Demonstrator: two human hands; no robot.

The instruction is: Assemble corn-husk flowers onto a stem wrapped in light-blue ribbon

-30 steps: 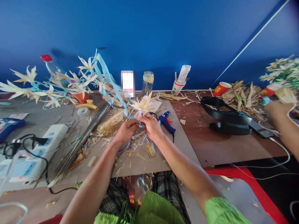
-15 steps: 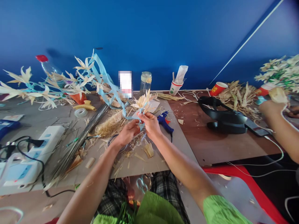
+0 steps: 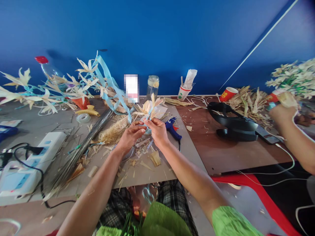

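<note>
My left hand [image 3: 129, 136] and my right hand [image 3: 157, 131] meet above the middle of the grey board [image 3: 147, 170]. Both pinch the base of a pale corn-husk flower [image 3: 149, 108] whose petals point up and away from me. A light blue ribbon [image 3: 115, 91] runs from the flower's base up and left toward a cluster of finished husk flowers [image 3: 81, 87]. My fingers are closed round the ribbon-wrapped stem. Husk scraps [image 3: 156, 157] lie just under my hands.
A blue glue gun [image 3: 173, 128] lies right of my hands, a bundle of wires [image 3: 83, 147] and a white power strip [image 3: 31, 167] to the left. Black headgear [image 3: 233, 126], cups, a jar [image 3: 152, 87] and husk piles sit farther off. Another person's arm [image 3: 292, 134] works at right.
Both hands have lifted the flower slightly and tilted it more upright, and the fingers have shifted round its ribbon-wrapped base. The other person's arm moved a little.
</note>
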